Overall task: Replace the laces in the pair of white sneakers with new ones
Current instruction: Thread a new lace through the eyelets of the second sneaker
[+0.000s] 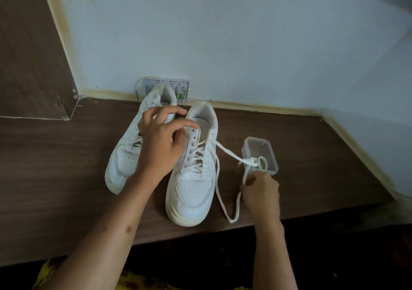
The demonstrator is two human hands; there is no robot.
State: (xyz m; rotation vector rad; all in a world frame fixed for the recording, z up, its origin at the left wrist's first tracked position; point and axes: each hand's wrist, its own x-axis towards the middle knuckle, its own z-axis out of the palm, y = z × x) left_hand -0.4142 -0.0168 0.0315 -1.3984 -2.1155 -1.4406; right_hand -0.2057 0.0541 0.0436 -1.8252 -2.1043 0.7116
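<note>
Right hand (260, 191) pinches lace (225, 153); left hand (162, 140) spread over sneaker (194, 169).

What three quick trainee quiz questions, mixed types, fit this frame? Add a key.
1. True or false: the right hand holds the lace.
2. Which lies nearer the clear plastic box: A) the left sneaker B) the right sneaker?
3. Fill in: the left hand hovers with spread fingers over the right sneaker's ____.

Key: 1 true; 2 B; 3 eyelets.
</note>
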